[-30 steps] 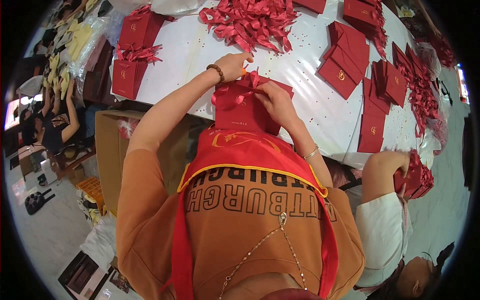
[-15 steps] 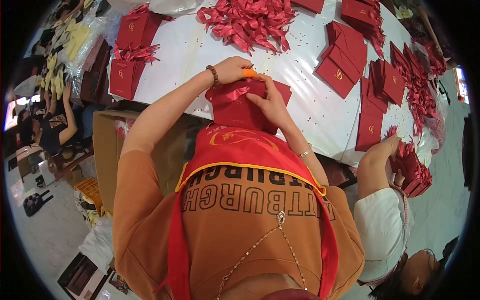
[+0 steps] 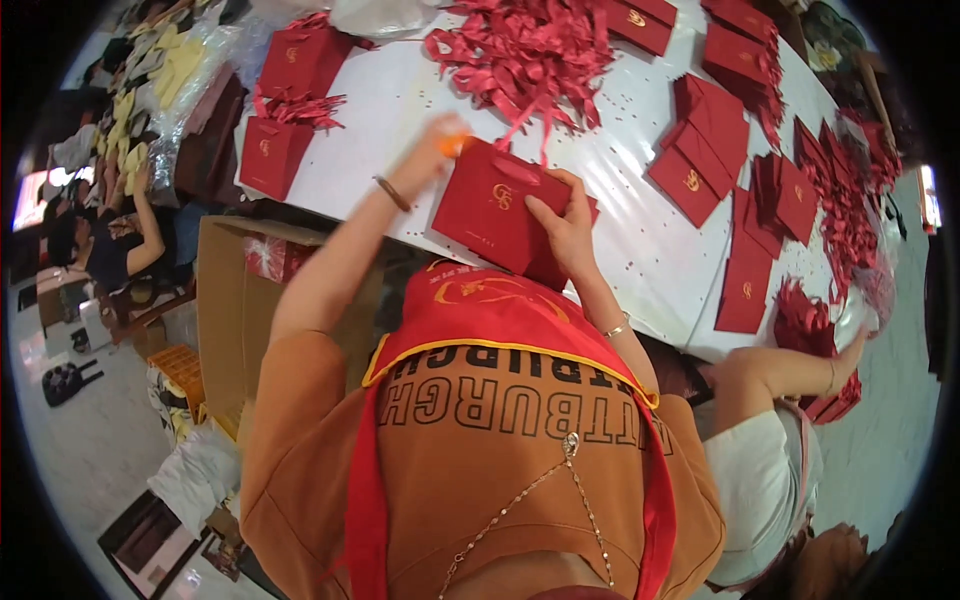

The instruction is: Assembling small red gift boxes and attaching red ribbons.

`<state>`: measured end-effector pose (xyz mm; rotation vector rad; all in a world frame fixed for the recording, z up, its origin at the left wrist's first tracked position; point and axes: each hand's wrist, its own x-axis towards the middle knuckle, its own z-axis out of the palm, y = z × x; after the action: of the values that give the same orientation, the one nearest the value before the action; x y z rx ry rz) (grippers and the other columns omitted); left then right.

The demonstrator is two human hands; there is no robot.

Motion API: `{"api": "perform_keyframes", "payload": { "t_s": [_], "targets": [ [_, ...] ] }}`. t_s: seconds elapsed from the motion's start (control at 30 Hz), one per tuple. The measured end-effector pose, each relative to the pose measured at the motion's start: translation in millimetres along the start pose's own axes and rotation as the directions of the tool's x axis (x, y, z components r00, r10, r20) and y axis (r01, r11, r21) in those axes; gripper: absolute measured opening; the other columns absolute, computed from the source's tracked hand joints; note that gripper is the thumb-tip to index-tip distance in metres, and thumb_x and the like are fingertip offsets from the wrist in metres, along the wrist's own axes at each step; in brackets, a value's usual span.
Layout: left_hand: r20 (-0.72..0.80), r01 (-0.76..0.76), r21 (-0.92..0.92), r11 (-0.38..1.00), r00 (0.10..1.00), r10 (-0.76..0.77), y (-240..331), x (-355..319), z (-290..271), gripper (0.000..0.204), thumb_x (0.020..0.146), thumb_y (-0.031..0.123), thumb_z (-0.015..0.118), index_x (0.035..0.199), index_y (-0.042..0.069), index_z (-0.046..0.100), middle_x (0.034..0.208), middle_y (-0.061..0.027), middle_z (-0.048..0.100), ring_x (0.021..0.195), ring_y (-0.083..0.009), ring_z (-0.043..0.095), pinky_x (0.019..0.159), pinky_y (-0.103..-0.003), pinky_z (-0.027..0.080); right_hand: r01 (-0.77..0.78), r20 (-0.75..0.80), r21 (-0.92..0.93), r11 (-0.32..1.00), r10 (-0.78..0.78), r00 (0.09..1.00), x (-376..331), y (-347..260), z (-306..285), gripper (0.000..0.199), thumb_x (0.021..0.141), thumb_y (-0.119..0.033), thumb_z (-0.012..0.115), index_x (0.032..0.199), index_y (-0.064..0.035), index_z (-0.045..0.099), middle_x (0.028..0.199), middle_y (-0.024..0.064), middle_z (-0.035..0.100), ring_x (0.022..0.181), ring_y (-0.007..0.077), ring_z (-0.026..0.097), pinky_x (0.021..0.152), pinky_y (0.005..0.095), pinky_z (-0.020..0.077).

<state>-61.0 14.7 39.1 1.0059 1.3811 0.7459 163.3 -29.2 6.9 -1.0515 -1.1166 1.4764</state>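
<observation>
A flat red paper gift bag (image 3: 492,205) with a gold emblem lies tilted at the near edge of the white table (image 3: 640,250), on top of another red bag. My right hand (image 3: 565,222) grips its right side, thumb on the front. My left hand (image 3: 440,145), blurred, with an orange cover on a fingertip, is raised at the bag's upper left corner, next to a red ribbon handle (image 3: 520,125) that runs up toward the ribbon pile. A bracelet (image 3: 392,193) sits on my left wrist.
A heap of red ribbons (image 3: 525,50) lies at the table's far middle. Flat red bags (image 3: 715,150) are spread on the right; standing red bags (image 3: 275,150) on the left. A cardboard box (image 3: 235,300) stands below the table's left edge. Another person's arm (image 3: 790,365) reaches in at the right.
The red bag now lies face up and further left. My left hand has lifted away to its upper corner, while my right hand keeps hold. The other person's hand has moved up toward the table's edge.
</observation>
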Motion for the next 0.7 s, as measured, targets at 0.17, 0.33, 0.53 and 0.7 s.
{"api": "perform_keyframes", "payload": {
  "t_s": [0.17,0.33,0.53,0.7],
  "targets": [
    [-0.028,0.006,-0.484,0.875,0.999,-0.022,-51,-28,42,0.040,0.077,0.001,0.062,0.113,0.000,0.044,0.096,-0.0090,0.058,0.085,-0.0146,0.057,0.073,-0.028,0.049,-0.048,-0.053,-0.093,0.995,0.043,0.998,10,-5,10,0.021,0.079,-0.008,0.064,0.095,-0.0047,0.050,0.094,0.0049,0.053,0.083,0.0100,0.051,0.071,0.0230,0.0457],
    [-0.168,-0.160,-0.307,0.938,0.979,0.112,-48,-25,0,0.044,0.075,-0.002,0.062,0.115,0.003,0.044,0.094,-0.0103,0.059,0.082,-0.0164,0.059,0.069,-0.029,0.051,-0.189,0.065,-0.001,0.982,0.189,0.980,21,-6,25,0.022,0.083,-0.012,0.059,0.101,-0.0028,0.050,0.084,0.0037,0.055,0.078,0.0094,0.051,0.068,0.0221,0.0442],
    [-0.416,-0.186,0.312,0.932,0.855,0.310,-80,-11,-141,0.045,0.074,0.007,0.064,0.116,0.009,0.047,0.102,-0.0134,0.060,0.093,-0.0251,0.059,0.074,-0.037,0.049,-0.151,0.125,-0.200,0.968,0.178,0.976,16,-7,9,0.025,0.085,-0.016,0.057,0.105,-0.0016,0.053,0.078,0.0036,0.057,0.071,0.0089,0.053,0.065,0.0221,0.0440],
    [-0.549,0.434,0.809,0.395,0.798,0.248,-80,1,-138,0.044,0.074,0.019,0.063,0.116,0.016,0.050,0.111,-0.0106,0.054,0.106,-0.0300,0.049,0.085,-0.048,0.040,-0.148,0.067,-0.167,0.975,0.161,0.985,16,2,-7,0.020,0.084,-0.014,0.057,0.099,0.0000,0.056,0.078,0.0038,0.058,0.071,0.0093,0.053,0.065,0.0233,0.0446]
  ]
}}
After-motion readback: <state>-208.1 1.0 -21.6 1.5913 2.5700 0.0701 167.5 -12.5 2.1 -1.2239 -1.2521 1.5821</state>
